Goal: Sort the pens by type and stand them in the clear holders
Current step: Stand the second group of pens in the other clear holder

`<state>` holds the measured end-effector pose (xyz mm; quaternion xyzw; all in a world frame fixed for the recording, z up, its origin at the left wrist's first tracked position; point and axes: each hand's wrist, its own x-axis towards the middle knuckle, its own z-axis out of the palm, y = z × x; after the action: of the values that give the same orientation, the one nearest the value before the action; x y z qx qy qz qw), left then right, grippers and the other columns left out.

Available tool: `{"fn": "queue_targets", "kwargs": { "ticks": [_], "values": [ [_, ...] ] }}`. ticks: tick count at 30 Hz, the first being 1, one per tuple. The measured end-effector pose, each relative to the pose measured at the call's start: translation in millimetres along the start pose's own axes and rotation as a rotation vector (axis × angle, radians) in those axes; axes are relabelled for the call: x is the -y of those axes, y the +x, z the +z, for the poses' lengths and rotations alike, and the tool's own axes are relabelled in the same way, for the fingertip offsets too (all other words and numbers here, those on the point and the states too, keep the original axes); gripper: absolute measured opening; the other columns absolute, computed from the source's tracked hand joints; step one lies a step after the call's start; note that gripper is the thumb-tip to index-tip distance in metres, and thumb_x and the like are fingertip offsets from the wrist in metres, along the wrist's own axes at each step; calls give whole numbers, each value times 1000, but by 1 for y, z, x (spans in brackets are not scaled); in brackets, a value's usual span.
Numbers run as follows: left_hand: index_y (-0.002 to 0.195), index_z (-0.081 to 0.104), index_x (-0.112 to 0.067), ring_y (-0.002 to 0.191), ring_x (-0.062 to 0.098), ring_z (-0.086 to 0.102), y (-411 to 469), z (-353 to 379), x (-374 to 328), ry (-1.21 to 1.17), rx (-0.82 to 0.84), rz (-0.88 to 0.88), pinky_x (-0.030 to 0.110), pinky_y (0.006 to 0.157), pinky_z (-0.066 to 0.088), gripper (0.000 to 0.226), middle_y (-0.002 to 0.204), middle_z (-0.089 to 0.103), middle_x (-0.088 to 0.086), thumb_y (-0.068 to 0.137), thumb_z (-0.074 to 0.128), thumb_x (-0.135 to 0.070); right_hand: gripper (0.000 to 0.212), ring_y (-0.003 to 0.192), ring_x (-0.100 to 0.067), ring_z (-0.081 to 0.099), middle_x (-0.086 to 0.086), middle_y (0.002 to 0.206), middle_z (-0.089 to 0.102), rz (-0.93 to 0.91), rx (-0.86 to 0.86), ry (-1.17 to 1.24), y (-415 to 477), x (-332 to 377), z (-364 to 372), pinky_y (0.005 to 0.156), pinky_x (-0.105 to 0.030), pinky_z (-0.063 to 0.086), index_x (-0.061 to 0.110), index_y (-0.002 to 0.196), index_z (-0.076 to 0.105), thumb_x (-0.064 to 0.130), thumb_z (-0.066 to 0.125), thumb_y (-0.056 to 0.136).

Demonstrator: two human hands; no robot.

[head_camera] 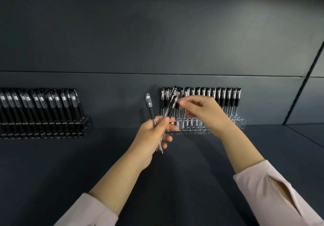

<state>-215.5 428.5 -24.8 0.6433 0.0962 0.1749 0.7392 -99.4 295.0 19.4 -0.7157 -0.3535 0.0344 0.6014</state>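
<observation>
Pens stand in two clear holders on a dark worktop, and a few more are in the hands. At far left, the left holder is packed with black-barrelled pens, well apart from both hands. In the middle, the left hand grips a small fan of clear-barrelled pens by their lower ends, caps pointing up. Just to its right, the right hand pinches the cap end of one pen in that fan; its long axis tilts up and rightward. Directly behind sits the right holder, its back row full of matching pens, with open holes along the front. The right hand is nearer to it, so the pen probably goes there.
</observation>
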Motion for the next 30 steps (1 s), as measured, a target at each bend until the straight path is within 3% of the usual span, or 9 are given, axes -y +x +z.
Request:
{"fn": "queue_targets", "kwargs": {
  "ticks": [6,9,13,15,18,21,24,27,30],
  "values": [
    [105,69,-19,51,6,55,-2,1,0,54,27,23,19,44,40,19,91,77,-1,100,53,-27,11,70,-13,60,0,73,64,42,77,106,-2,2,11,75,-27,55,9,88,71,19,71,85],
    [106,68,-17,51,6,55,-2,1,1,68,26,29,19,44,41,19,91,77,0,100,53,-26,13,75,-16,63,0,73,66,79,85,117,-1,0,9,81,-32,56,7,89,70,19,70,87],
    [108,64,-21,52,6,56,-2,1,2,100,-7,67,19,45,43,14,89,77,0,100,54,-27,7,76,-14,69,0,72,70,110,87,173,0,-2,8,76,-27,58,10,86,67,16,67,89],
    [108,65,-23,51,6,55,-2,0,3,90,-39,77,19,44,42,14,87,77,0,99,56,-29,7,71,-13,69,0,72,71,104,-4,247,2,-3,5,70,-24,58,9,87,65,15,64,91],
    [105,68,-23,45,4,45,-1,-2,5,84,-93,64,17,40,35,14,73,73,-2,99,56,-27,6,65,-15,68,2,73,69,45,-339,397,7,-5,-8,69,-27,58,9,91,62,15,61,93],
    [100,70,-22,40,2,32,1,-3,8,103,-131,38,17,38,28,18,56,53,-9,100,53,-28,6,64,-14,67,6,73,64,-77,-660,207,9,-13,-24,74,-32,58,14,96,56,19,59,95],
    [99,69,-23,41,3,26,1,0,10,130,-130,31,18,37,24,22,54,39,-12,102,48,-29,6,75,-19,68,8,78,64,-166,-697,-108,7,-22,-29,74,-22,52,20,98,54,25,57,95],
    [100,69,-23,43,5,23,0,0,9,134,-130,20,19,37,22,24,55,35,-11,102,47,-33,9,82,-23,67,6,83,65,-180,-660,-157,9,-28,-27,75,-24,50,17,102,56,25,56,96],
    [98,70,-22,42,5,23,1,-1,8,121,-143,0,19,36,21,28,54,34,-10,101,47,-38,10,82,-20,67,7,85,66,-180,-633,-180,11,-29,-25,71,-16,47,20,102,55,27,57,95]
  ]
}}
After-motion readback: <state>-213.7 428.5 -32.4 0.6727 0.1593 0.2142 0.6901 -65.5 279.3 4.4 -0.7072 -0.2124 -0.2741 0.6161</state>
